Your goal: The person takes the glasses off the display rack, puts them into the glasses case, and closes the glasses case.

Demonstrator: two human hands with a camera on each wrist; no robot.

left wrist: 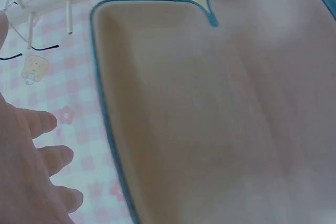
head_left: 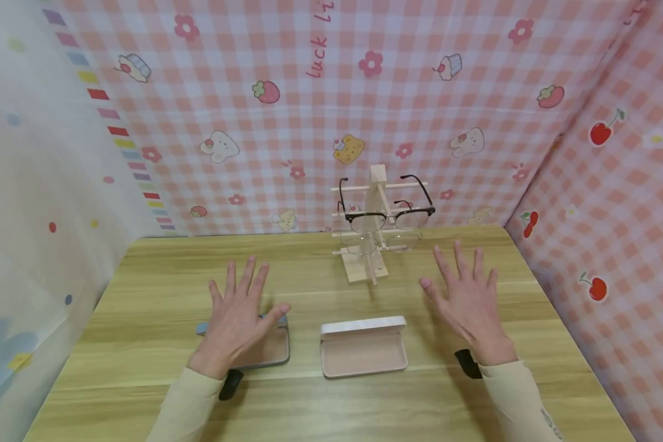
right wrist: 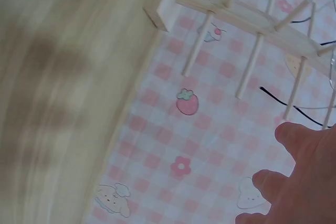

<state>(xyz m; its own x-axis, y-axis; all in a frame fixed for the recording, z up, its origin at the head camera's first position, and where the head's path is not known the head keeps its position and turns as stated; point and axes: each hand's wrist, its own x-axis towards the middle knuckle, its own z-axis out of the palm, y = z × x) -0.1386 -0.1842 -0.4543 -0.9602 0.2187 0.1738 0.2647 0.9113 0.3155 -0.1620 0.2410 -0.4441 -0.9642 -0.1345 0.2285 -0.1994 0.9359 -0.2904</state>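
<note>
Left hand (head_left: 237,325) with fingers straight and spread apart, holding nothing, palm down over a blue-edged eyeglass case (head_left: 276,348) whose lid is raised; whether skin touches the case cannot be told. Right hand (head_left: 468,310), also with fingers fanned apart and holding nothing, is above the wood-grain tabletop (head_left: 143,294), right of a pale wooden eyeglass stand (head_left: 372,199). On its pegs hang 2 pairs: black browline glasses (head_left: 414,212) above, thin-rimmed glasses (head_left: 404,241) below. Between the hands, nearer the person than the stand, lies a white eyeglass case (head_left: 363,327), lid up, no glasses inside.

The likeliest trouble is at the stand: a leftward sweep of the right hand could catch a peg and tip it, since its base looks small. Lifting the lower pair first could snag the upper. The left hand, if lowered carelessly, could shove the blue-edged case or disturb its lid.
</note>
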